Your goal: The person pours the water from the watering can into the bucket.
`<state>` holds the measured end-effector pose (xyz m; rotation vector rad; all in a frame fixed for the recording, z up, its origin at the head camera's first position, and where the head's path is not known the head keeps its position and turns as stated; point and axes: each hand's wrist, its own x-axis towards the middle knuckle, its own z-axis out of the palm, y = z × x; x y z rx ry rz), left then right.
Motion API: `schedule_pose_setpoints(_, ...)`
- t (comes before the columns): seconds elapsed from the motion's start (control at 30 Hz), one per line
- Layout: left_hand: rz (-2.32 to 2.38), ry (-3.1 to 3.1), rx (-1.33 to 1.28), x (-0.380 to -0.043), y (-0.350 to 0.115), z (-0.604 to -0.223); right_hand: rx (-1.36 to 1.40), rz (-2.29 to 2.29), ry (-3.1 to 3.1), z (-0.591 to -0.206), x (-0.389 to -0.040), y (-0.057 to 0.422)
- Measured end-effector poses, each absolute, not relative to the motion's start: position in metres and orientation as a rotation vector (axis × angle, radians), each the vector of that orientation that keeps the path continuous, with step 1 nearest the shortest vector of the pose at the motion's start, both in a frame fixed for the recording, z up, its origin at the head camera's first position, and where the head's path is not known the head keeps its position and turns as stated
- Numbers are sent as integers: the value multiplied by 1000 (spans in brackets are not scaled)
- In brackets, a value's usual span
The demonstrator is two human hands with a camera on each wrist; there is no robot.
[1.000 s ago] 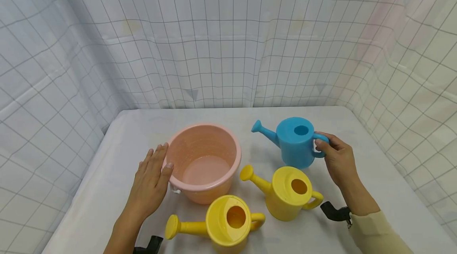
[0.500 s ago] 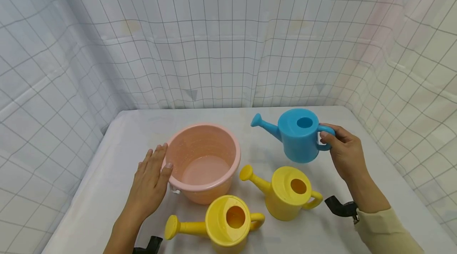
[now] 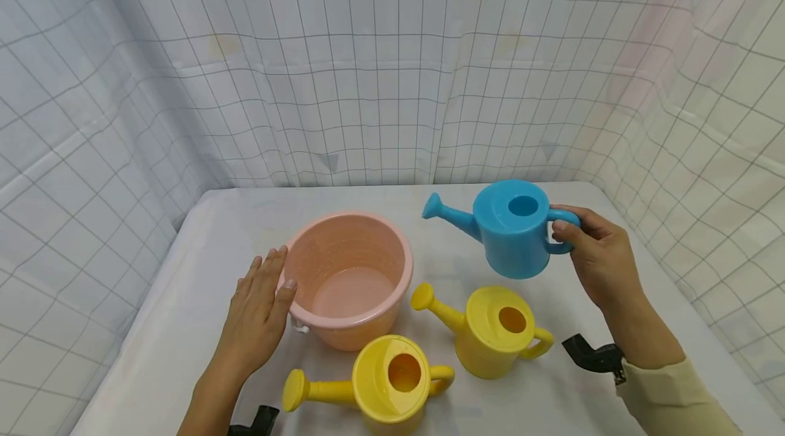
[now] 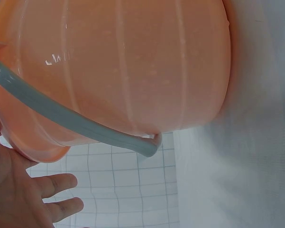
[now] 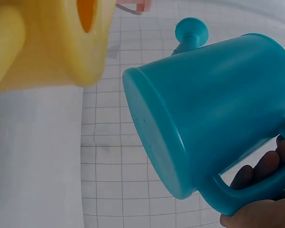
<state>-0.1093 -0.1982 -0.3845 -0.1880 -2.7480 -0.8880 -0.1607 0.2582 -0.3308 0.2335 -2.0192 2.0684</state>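
Observation:
With fingers straight, my left hand [image 3: 256, 317] rests against the left rim of a pink bucket [image 3: 392, 317]. The left wrist view shows the bucket's ribbed side and its grey carrying handle [image 4: 76, 118] hanging down. My right hand [image 3: 604, 255] grips the handle of a blue watering can [image 3: 512, 235], its spout pointing left. In the right wrist view the can's flat underside [image 5: 154, 135] shows, so it is off the table. A yellow watering can [image 3: 493, 334] stands just in front of it, and a second yellow watering can [image 3: 392, 381] stands nearer, in front of the bucket.
A white cloth covers the table [image 3: 202, 245]. Grid-patterned white curtains [image 3: 380, 82] enclose the back and both sides. Each wrist carries a black camera mount, such as the right one [image 3: 591, 354].
My right hand has lifted the blue watering can up from beside the yellow one, moving slightly right and then a little back left with the spout. The left hand and bucket stay put.

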Motion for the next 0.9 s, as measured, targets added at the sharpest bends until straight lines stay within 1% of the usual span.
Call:
schedule_pose_setpoints(0.7, -881, -2728, -189, -110, -198, -384, 465, 2060, -2054, -305, -149, 248)
schedule_pose_setpoints(0.9, -887, -2723, -188, -110, -197, -384, 468, 2023, -2115, -298, -146, 244)
